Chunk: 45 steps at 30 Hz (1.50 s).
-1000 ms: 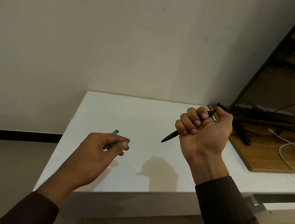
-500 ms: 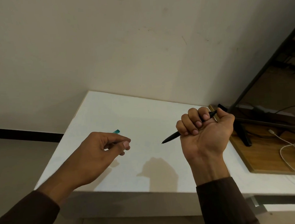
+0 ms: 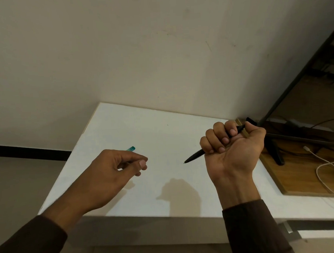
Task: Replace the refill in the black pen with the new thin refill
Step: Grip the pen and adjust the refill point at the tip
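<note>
My right hand (image 3: 233,150) is raised above the white table (image 3: 124,128), palm toward me, fisted around the black pen (image 3: 194,156). The pen's tip points left and down, and its rear end pokes out under my thumb. My left hand (image 3: 114,170) hovers over the table's left part with thumb and fingers pinched together. A thin refill with a teal end (image 3: 131,148) sticks out behind its knuckles; the rest of the refill is hidden by the hand. The two hands are apart, with a wide gap between them.
A wooden board (image 3: 302,177) lies at the table's right, carrying a black monitor stand (image 3: 274,150) and white cables (image 3: 324,165). The wall stands close behind the table. The table's front edge runs just under my forearms.
</note>
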Tool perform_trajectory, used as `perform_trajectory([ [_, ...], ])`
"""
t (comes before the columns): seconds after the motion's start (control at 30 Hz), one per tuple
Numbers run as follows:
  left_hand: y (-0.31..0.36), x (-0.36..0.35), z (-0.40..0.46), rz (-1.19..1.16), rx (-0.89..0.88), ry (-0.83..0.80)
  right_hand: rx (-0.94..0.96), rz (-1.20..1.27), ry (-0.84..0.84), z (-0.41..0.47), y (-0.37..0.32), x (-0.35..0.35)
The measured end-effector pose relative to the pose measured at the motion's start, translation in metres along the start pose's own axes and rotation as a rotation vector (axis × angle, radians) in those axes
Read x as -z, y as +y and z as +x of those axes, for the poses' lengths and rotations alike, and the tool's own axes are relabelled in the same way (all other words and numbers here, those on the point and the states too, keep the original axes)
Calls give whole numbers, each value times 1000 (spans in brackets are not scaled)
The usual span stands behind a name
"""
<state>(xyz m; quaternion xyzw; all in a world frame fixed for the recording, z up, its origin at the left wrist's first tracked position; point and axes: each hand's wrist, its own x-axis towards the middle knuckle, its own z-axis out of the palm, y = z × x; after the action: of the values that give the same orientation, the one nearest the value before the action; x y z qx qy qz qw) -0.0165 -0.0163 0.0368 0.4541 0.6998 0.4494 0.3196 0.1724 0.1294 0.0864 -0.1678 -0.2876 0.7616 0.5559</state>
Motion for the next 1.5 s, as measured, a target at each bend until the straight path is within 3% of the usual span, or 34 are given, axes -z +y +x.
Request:
perform_trajectory([
  [1.5, -3, 1, 1, -6, -19, -7, 13, -40, 4, -1, 1, -2],
])
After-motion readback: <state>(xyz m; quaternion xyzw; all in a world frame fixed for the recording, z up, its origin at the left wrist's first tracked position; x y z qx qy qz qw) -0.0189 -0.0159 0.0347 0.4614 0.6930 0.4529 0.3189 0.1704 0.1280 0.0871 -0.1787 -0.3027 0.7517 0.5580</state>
